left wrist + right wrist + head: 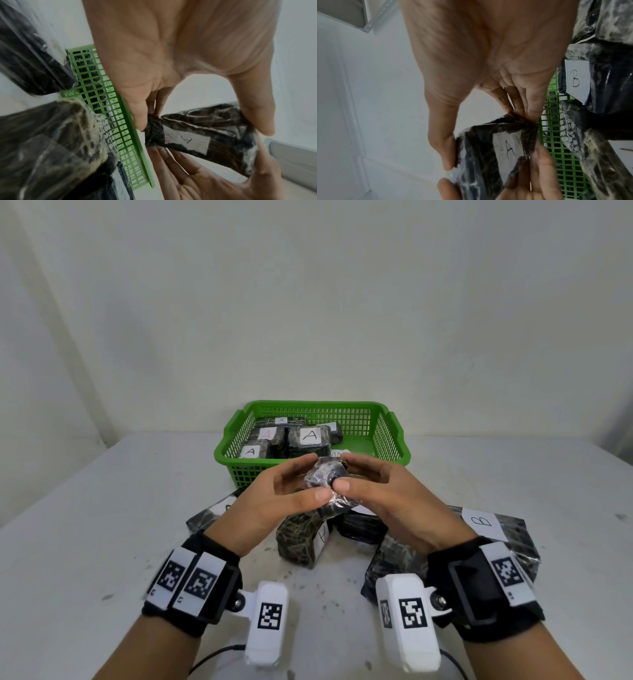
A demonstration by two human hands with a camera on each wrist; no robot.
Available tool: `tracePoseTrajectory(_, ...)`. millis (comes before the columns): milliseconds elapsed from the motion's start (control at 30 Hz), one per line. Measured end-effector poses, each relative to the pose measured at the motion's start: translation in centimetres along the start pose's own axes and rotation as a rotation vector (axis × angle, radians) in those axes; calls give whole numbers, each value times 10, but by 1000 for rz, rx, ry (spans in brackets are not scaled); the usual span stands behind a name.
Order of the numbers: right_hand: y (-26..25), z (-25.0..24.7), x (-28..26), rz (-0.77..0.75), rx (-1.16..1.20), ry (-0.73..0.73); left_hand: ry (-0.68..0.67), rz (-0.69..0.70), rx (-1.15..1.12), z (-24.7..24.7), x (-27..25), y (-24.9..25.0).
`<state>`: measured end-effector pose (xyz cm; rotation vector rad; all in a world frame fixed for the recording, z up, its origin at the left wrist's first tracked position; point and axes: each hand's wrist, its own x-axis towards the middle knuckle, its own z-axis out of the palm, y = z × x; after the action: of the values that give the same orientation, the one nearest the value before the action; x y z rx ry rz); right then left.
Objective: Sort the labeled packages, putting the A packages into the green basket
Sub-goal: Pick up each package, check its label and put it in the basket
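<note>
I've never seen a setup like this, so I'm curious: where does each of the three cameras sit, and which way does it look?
Head: worn on the head, looking forward and down at the table and green basket; both forearms, wristbands and hands show.
Left wrist: looks along the left hand from the palm side at the held package; the right hand's fingers show below.
Right wrist: looks along the right hand at the same package, label A visible; the left hand's fingers show.
Shared: all three see the package in both hands' grip, and the basket.
</note>
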<state>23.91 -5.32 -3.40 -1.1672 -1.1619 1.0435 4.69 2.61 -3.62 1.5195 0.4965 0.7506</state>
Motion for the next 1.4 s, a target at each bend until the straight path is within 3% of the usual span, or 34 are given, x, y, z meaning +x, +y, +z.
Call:
tracePoseTrajectory(200,-18,1,-11,85,10,-89,23,77,81,-2,1,1)
tracePoseTrajectory(333,-13,6,-9,107,-12,-23,-42,90,77,0,0,-1)
tracePoseTrajectory(467,-10,6,-9,17,-164,-10,109,133,24,2,2,2)
tracePoseTrajectory(600,-10,7,-10,-65,-299,49,275,268,109,3,2,4)
tracePoseTrajectory(700,-10,4,-8,-12,-241,96,279,359,84,3,1,6)
tracePoseTrajectory(833,-11,7,-7,87,-149,29,217,422,139,8,0,3)
tracePoseTrajectory(967,-7,7,-5,55,-81,56,104,390,230,2,-3,4)
tracePoseTrajectory(1067,-6,4,-2,-3,-131,119,37,229,210,-2,-2,1)
tracePoseTrajectory(1167,-7,5,-3,-11,-134,82,64,100,97,-1,0,0)
tracePoseTrajectory(1267,-8,5,-4,-16,-91,30,65,132,90,0,1,1)
tracePoseTrajectory(1400,-11,4,-6,-81,-127,66,22,145,77,0,-1,2)
